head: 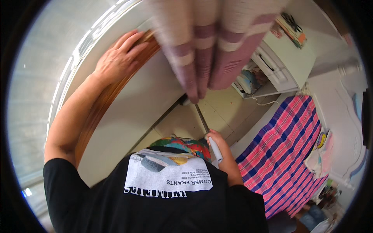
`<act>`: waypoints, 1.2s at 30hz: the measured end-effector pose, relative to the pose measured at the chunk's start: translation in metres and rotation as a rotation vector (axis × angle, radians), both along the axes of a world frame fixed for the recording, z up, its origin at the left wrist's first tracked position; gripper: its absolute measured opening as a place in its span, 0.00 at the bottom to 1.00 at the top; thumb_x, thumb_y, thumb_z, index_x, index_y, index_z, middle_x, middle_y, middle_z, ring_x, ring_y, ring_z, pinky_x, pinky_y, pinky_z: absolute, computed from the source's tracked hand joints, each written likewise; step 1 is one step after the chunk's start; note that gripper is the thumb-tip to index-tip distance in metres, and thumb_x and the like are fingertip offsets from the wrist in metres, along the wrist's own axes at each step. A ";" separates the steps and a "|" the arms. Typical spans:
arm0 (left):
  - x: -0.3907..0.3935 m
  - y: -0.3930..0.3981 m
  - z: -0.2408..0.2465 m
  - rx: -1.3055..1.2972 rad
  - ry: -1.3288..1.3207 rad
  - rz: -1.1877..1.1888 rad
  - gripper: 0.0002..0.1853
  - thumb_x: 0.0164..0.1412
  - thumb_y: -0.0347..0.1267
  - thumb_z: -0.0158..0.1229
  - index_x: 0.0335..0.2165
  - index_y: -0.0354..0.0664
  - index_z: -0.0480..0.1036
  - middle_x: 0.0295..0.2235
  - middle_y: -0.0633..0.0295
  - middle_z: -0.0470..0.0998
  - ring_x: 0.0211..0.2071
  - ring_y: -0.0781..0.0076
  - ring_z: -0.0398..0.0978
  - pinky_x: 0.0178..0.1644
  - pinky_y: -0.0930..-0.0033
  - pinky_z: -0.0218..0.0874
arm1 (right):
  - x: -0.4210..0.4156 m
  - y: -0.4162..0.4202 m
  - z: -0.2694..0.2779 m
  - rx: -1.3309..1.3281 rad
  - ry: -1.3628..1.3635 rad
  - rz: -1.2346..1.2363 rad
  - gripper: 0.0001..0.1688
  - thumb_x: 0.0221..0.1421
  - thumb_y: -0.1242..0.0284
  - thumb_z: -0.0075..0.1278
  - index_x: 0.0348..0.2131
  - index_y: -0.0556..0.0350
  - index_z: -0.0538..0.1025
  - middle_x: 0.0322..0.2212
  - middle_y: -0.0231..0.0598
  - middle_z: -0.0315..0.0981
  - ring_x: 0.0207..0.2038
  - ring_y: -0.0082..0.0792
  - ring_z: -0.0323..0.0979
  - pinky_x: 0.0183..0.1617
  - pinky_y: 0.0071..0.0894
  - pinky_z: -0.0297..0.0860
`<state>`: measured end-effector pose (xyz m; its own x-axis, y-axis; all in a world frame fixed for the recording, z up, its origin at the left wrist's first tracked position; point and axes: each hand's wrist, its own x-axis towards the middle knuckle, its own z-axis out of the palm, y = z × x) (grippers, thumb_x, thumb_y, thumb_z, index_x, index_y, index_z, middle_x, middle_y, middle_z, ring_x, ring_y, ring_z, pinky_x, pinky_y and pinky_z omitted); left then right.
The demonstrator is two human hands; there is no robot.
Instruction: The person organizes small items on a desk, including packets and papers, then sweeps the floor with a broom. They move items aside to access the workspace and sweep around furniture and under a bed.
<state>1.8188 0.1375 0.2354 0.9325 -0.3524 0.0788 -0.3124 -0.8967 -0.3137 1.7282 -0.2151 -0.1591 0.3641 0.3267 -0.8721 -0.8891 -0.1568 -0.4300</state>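
Note:
My left hand rests with fingers spread on the wooden edge of a window sill, beside the window frame. My right hand is closed around a long dark pole with a pale grip, held low in front of me. The pole slants down toward the tiled floor. Its far end is hidden behind a hanging purple and cream curtain, so I cannot tell what is on it.
A bed with a pink and blue plaid sheet stands to my right, crumpled cloths on it. Ahead right is a white cabinet with books on top and a cable at its base. The window lies left.

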 end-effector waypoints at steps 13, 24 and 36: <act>0.008 0.047 -0.016 -0.043 0.429 0.365 0.19 0.44 0.31 0.51 0.39 0.41 0.65 0.41 0.53 0.64 0.44 0.58 0.60 0.47 0.66 0.54 | 0.070 -0.046 -0.018 0.041 -0.094 -0.098 0.33 0.39 0.77 0.44 0.49 0.54 0.57 0.19 0.40 0.64 0.13 0.33 0.65 0.14 0.31 0.64; -0.009 0.062 -0.019 -0.027 0.521 0.454 0.19 0.46 0.32 0.51 0.40 0.40 0.64 0.40 0.52 0.65 0.44 0.57 0.61 0.46 0.65 0.54 | 0.138 -0.072 -0.012 0.010 0.024 -0.210 0.34 0.35 0.78 0.45 0.48 0.47 0.61 0.14 0.36 0.62 0.11 0.30 0.62 0.13 0.30 0.61; -0.008 0.072 -0.019 -0.005 0.555 0.460 0.18 0.47 0.32 0.50 0.40 0.38 0.64 0.40 0.51 0.65 0.43 0.56 0.62 0.46 0.65 0.54 | 0.096 -0.060 -0.033 0.023 0.029 -0.339 0.29 0.36 0.77 0.45 0.44 0.60 0.62 0.18 0.40 0.63 0.12 0.33 0.64 0.14 0.32 0.63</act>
<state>1.8105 0.2094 0.2161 0.8896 0.0851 -0.4488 -0.0145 -0.9767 -0.2140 1.8239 -0.2753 -0.1921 0.4309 0.2108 -0.8774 -0.9008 0.1593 -0.4040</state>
